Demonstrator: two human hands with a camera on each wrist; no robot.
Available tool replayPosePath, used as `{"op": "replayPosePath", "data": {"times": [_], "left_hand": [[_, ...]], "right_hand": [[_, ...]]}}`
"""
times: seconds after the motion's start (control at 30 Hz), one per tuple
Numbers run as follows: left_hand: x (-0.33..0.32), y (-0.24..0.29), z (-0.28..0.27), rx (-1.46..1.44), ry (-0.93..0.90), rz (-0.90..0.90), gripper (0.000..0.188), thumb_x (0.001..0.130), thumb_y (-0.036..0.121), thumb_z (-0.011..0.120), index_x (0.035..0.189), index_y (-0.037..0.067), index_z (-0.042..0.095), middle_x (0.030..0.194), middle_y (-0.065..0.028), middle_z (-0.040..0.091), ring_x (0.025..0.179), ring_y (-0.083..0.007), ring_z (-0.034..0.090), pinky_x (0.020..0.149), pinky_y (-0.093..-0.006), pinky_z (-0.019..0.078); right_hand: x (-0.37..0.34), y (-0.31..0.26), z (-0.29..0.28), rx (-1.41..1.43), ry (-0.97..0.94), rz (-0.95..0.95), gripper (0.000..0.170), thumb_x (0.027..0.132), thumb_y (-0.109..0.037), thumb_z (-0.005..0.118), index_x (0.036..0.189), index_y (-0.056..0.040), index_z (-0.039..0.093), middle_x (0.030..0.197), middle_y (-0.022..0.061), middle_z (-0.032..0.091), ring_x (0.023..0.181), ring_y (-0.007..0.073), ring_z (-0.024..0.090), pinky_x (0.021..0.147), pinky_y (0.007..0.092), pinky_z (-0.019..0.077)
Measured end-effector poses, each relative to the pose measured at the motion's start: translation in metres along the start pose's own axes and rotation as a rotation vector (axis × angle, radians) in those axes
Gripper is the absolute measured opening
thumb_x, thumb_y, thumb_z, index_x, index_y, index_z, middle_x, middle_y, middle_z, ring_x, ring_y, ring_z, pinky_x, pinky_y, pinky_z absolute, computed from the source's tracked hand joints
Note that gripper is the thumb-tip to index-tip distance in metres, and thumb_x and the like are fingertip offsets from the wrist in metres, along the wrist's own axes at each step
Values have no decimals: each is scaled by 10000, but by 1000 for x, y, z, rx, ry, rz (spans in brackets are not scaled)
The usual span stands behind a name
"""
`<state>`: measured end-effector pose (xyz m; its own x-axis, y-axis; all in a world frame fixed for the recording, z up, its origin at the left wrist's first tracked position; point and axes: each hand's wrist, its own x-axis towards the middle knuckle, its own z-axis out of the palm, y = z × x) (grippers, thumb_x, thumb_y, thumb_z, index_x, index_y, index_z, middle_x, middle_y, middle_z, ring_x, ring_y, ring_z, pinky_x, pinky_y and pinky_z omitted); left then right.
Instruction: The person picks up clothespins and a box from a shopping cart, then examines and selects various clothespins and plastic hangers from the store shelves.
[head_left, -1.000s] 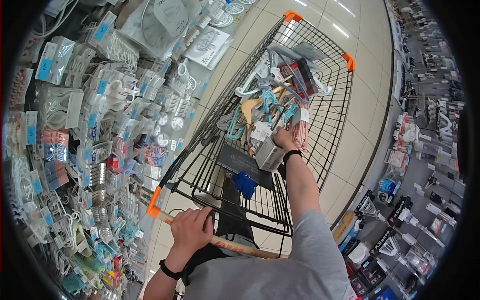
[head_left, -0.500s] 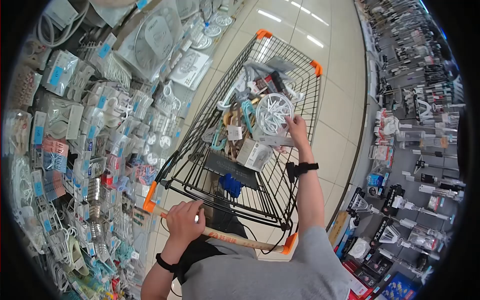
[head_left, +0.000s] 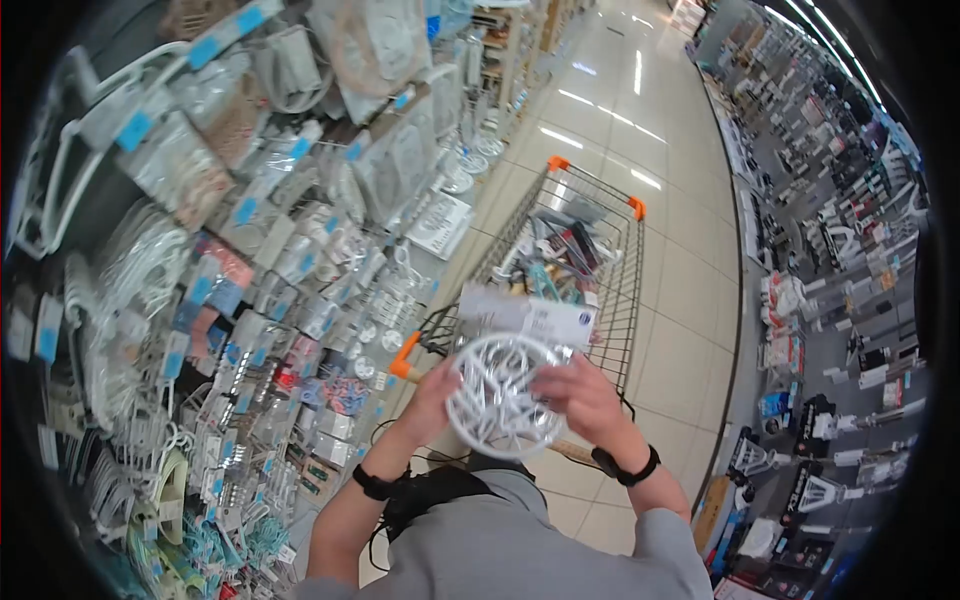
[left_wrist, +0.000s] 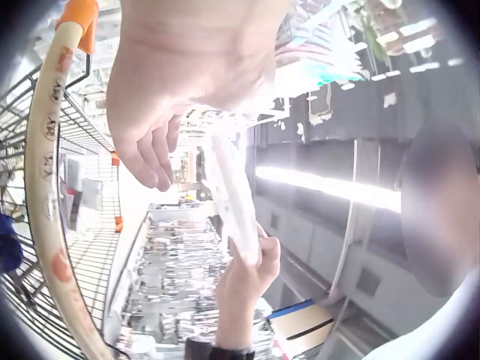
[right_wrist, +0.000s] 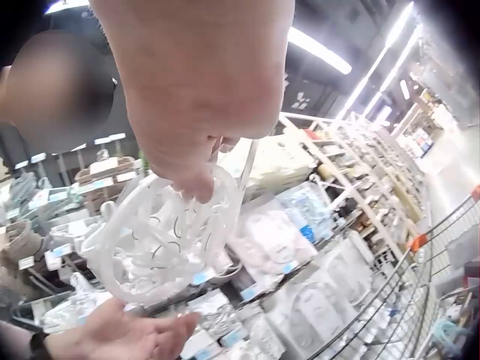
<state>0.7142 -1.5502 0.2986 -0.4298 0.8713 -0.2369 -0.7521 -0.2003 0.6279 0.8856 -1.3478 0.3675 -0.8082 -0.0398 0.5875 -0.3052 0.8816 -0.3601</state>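
Observation:
A round white clip hanger (head_left: 505, 397), in a clear pack with a printed header card (head_left: 530, 318), is held up before the person's chest. The right hand (head_left: 582, 400) pinches its right side, and its thumb and fingers show on the pack in the left wrist view. At the left rim is the left hand (head_left: 431, 402), and in the right wrist view this hand (right_wrist: 124, 334) lies with fingers extended just below the hanger (right_wrist: 161, 240). Edge-on, the hanger (left_wrist: 232, 195) looks thin in the left wrist view.
Beyond the hands stands a wire shopping cart (head_left: 632, 290) with orange corners, holding hangers and boxed goods. Its wooden handle (left_wrist: 46, 172) runs near the left wrist. Packed shelves line the left (head_left: 270, 250) and right (head_left: 850, 400) of a tiled aisle floor (head_left: 690, 300).
The right hand has lifted the round clip hanger out of the cart toward the chest. The left hand has left the cart handle and come to the hanger's rim. The view has tilted up the aisle.

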Motion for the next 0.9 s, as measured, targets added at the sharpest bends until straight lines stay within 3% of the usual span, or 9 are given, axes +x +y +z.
{"op": "replayPosePath", "data": {"times": [0.07, 0.1, 0.2, 0.27, 0.43, 0.53, 0.57, 0.7, 0.9], "left_hand": [[-21, 6, -6, 278, 2, -99, 451, 919, 192, 653, 1306, 13, 506, 1107, -77, 645, 932, -137, 645, 804, -285, 531], [-31, 9, -6, 251, 44, -123, 447, 845, 59, 723, 1253, -4, 551, 1026, -54, 661, 833, -116, 652, 701, -253, 543], [-69, 12, -10, 342, 78, 0, 409, 856, 87, 721, 1224, -11, 572, 999, -52, 666, 831, -120, 651, 711, -273, 547], [-98, 14, -15, 321, 169, 33, 374, 859, 82, 716, 1200, -13, 594, 996, -54, 674, 846, -118, 650, 727, -279, 548], [-167, 24, -35, 336, 367, 180, 370, 877, 75, 696, 1219, -17, 587, 1058, -71, 676, 894, -116, 648, 769, -272, 540], [-202, 25, -38, 354, 422, 273, 361, 884, 80, 692, 1218, -11, 589, 1068, -59, 670, 904, -112, 638, 780, -267, 529], [-211, 25, -37, 373, 414, 290, 362, 885, 85, 694, 1218, -9, 590, 1067, -52, 668, 907, -108, 632, 788, -266, 524], [-239, 29, -27, 497, 449, 356, 364, 886, 120, 704, 1217, 8, 601, 1053, -26, 667, 919, -91, 609, 819, -265, 503], [-248, 13, -12, 605, 521, 454, 314, 903, 146, 690, 1183, 18, 630, 1054, -19, 671, 936, -87, 599, 839, -275, 491]], "right_hand": [[0, -36, 3, 70, -137, -40, 97, 779, 39, 606, 809, -45, 567, 1149, 106, 675, 1179, 304, 594, 1015, 472, 422], [-2, -49, 8, 69, -137, -63, 97, 779, 39, 606, 809, -45, 567, 1149, 106, 675, 1179, 304, 594, 1015, 472, 422], [-10, -76, 21, 36, -84, 18, 200, 782, 17, 628, 977, -27, 620, 1265, 161, 597, 1207, 344, 555, 999, 461, 432], [-23, -79, 41, -9, 137, 299, 379, 790, -22, 647, 1163, -19, 581, 1332, 203, 522, 1196, 385, 532, 986, 456, 441], [-111, -61, 85, -14, -289, 603, 675, 775, -279, 765, 1338, -48, 471, 1270, 195, 538, 1161, 374, 521, 942, 457, 445], [-130, -66, 95, -251, -285, 564, 636, 805, -284, 753, 1330, -47, 484, 1200, 155, 557, 1069, 367, 547, 836, 468, 456], [-137, -60, 104, -332, -219, 558, 484, 854, -288, 695, 1265, -84, 539, 1049, 143, 595, 944, 347, 582, 711, 454, 454], [-144, -42, 118, -383, -141, 626, 227, 948, -309, 571, 1053, -109, 600, 811, 96, 624, 706, 331, 621, 589, 445, 470], [-144, -30, 106, -392, -238, 635, 292, 953, -401, 551, 1026, -122, 598, 843, 105, 655, 693, 356, 641, 559, 466, 479]]}}
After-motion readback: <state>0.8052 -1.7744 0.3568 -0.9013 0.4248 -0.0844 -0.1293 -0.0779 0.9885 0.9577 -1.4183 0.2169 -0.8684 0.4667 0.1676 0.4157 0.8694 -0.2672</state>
